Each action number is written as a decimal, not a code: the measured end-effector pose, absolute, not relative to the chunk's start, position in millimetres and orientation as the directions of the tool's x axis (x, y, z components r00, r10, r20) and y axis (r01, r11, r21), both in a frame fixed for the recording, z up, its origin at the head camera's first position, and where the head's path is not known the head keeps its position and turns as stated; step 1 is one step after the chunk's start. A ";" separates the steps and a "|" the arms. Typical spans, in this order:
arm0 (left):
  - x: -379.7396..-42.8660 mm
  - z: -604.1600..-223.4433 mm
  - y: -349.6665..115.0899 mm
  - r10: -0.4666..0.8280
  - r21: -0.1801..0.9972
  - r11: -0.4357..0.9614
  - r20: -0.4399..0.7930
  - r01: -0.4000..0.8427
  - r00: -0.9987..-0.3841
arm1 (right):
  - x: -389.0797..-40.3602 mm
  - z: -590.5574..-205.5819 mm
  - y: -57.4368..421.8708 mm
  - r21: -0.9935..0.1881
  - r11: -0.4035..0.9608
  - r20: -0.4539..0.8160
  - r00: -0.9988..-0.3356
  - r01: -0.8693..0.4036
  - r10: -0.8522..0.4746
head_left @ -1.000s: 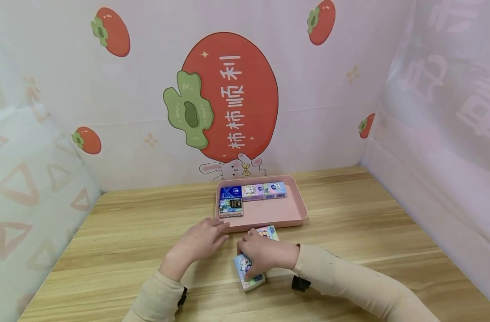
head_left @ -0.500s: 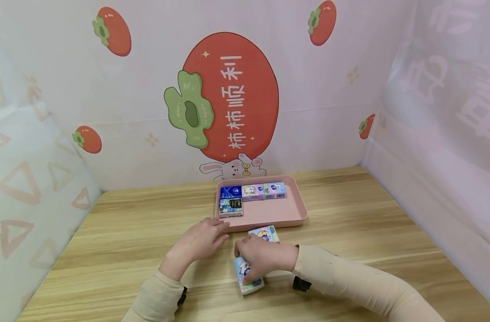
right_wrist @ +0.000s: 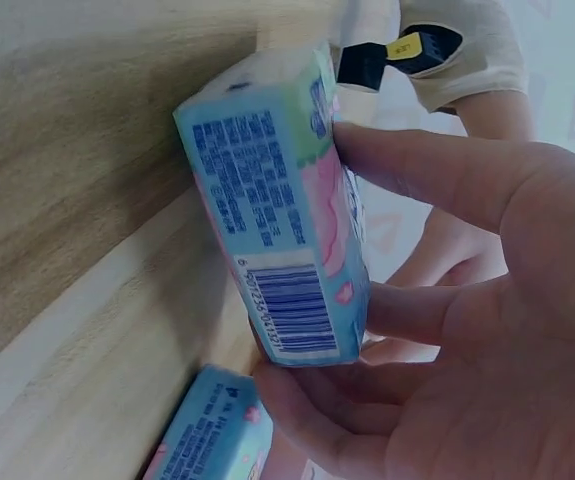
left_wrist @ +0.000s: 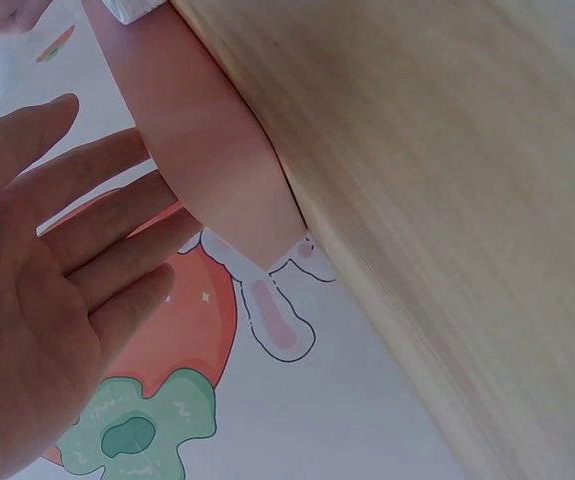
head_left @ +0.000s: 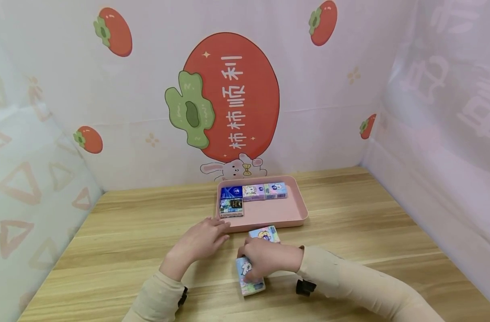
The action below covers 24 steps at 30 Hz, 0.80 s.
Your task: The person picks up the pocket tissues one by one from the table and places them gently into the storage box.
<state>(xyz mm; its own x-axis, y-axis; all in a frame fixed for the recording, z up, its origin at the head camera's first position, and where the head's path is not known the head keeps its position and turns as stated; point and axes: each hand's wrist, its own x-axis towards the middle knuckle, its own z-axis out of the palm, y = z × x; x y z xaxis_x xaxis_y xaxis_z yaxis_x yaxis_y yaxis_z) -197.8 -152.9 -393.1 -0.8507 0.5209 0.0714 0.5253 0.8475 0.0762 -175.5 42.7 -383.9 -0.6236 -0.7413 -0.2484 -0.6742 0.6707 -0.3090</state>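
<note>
A light-blue pocket tissue pack (head_left: 251,286) with a cartoon print is in my right hand (head_left: 265,257). My thumb presses on its printed face and other fingers hold its far end; the right wrist view shows the barcode side of this tissue pack (right_wrist: 277,220). Just beyond the hand a second tissue pack (head_left: 270,232) lies on the table, partly covered by the hand. My left hand (head_left: 198,241) touches the near left corner of the pink tray (head_left: 277,214), its fingers extended, as the left hand (left_wrist: 47,260) also shows in the left wrist view.
Inside the tray, a dark blue pack (head_left: 231,192), a pink-purple pack (head_left: 253,192) and a light-blue pack (head_left: 275,190) form the back row. A dark patterned pack (head_left: 231,207) sits in front at left. The wooden table (head_left: 140,232) meets a printed backdrop (head_left: 148,89).
The tissue pack in my right hand has shifted slightly toward me and turned a little straighter. More of the second pack showed half a second ago than one second ago. My left hand stays put.
</note>
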 end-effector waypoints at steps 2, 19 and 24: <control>-198.3 -393.0 -152.9 0.525 0.072 0.845 0.076 0.530 -0.847 | -176.0 -383.5 43.8 -0.340 0.669 -0.243 -0.626 -0.661 -0.741; -197.9 -393.0 -152.6 0.516 0.085 0.849 0.077 0.522 -0.853 | -183.5 -379.0 57.9 -0.475 0.639 -0.193 -0.637 -0.605 -0.746; -197.1 -392.7 -152.7 0.514 0.081 0.850 0.080 0.520 -0.854 | -186.2 -377.1 63.2 -0.527 0.634 -0.189 -0.649 -0.566 -0.737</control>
